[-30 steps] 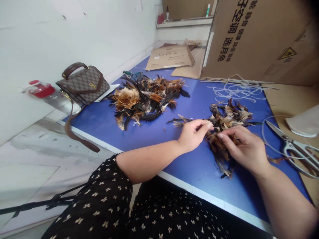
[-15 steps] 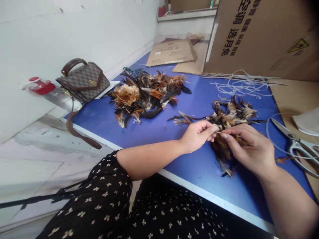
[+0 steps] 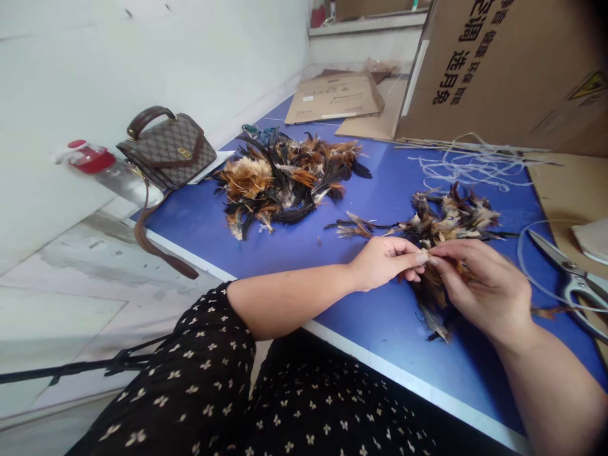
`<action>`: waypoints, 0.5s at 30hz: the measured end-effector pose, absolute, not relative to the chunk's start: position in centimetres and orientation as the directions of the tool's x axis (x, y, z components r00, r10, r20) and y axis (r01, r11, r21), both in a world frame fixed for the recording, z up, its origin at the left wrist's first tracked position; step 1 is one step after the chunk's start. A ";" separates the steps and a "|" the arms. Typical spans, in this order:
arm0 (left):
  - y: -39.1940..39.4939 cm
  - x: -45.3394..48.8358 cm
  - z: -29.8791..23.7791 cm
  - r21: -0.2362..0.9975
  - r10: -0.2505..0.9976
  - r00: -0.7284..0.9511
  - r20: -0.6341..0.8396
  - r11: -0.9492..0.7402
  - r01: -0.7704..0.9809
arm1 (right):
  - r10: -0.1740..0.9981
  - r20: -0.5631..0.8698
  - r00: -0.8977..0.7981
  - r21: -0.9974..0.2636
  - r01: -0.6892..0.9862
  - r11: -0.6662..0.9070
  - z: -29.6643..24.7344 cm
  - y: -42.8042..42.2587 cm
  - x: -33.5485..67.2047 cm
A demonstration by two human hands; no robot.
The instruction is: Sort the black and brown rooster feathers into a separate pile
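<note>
My left hand (image 3: 387,263) is closed in a pinch, thumb against forefinger, on the pale quill end of a feather bunch. Fingertips nearly touching it, my right hand (image 3: 484,288) pinches at the same spot. Brown and dark feathers (image 3: 433,310) hang below and behind the fingers; which of them belong to the held bunch I cannot tell. Just beyond the hands lies a small heap of brown, black and cream feathers (image 3: 451,212). A larger feather pile (image 3: 289,180) in orange, black and cream is farther left on the blue table (image 3: 285,258).
Scissors (image 3: 572,272) lie at the right beside a loop of clear cord. White strings (image 3: 475,166) are tangled near a large cardboard box (image 3: 503,76). Flattened cardboard (image 3: 335,98) is at the back. A patterned handbag (image 3: 173,152) and a red-capped bottle (image 3: 111,174) stand left.
Both hands stay together at the quill end, and the right fingertips have come closer to the left ones. The whole view has shifted slightly.
</note>
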State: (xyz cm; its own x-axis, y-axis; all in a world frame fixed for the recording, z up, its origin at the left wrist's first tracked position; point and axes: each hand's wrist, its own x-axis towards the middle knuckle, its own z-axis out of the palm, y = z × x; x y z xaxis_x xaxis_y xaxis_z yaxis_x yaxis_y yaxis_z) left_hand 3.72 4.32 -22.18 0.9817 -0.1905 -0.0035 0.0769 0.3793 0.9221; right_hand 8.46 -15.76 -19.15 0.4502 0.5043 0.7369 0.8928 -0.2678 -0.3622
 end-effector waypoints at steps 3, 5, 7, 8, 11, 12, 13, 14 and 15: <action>4.2 3.7 -21.9 0.920 -0.188 0.982 -0.006 0.385 0.079 | 0.489 0.737 0.466 -0.386 0.885 -0.261 -19.2 -15.9 8.4; 4.1 3.7 -22.0 0.923 -0.178 0.984 -0.015 0.375 0.082 | 0.508 0.729 0.458 -0.418 0.886 -0.200 -19.3 -15.9 8.4; 4.1 3.7 -22.2 0.927 -0.160 0.987 -0.016 0.367 0.075 | 0.514 0.728 0.455 -0.446 0.883 -0.150 -19.6 -15.9 8.4; 4.0 3.8 -22.3 0.929 -0.153 0.988 -0.014 0.364 0.070 | 0.513 0.727 0.457 -0.457 0.879 -0.136 -19.8 -15.8 8.3; 4.0 3.8 -22.6 0.931 -0.142 0.990 -0.016 0.359 0.066 | 0.516 0.712 0.475 -0.492 0.863 -0.116 -20.2 -15.6 8.1; 4.0 3.8 -22.6 0.931 -0.146 0.989 -0.017 0.358 0.069 | 0.526 0.703 0.478 -0.501 0.858 -0.111 -20.1 -15.6 8.0; 4.0 3.8 -22.6 0.930 -0.149 0.989 -0.017 0.361 0.070 | 0.535 0.695 0.480 -0.508 0.855 -0.107 -20.0 -15.6 8.0; 4.0 3.8 -22.5 0.927 -0.150 0.989 -0.016 0.368 0.071 | 0.541 0.689 0.482 -0.509 0.853 -0.112 -19.7 -15.7 8.1; 4.0 3.7 -22.4 0.924 -0.150 0.989 -0.014 0.376 0.070 | 0.537 0.687 0.489 -0.504 0.853 -0.132 -19.3 -16.0 8.3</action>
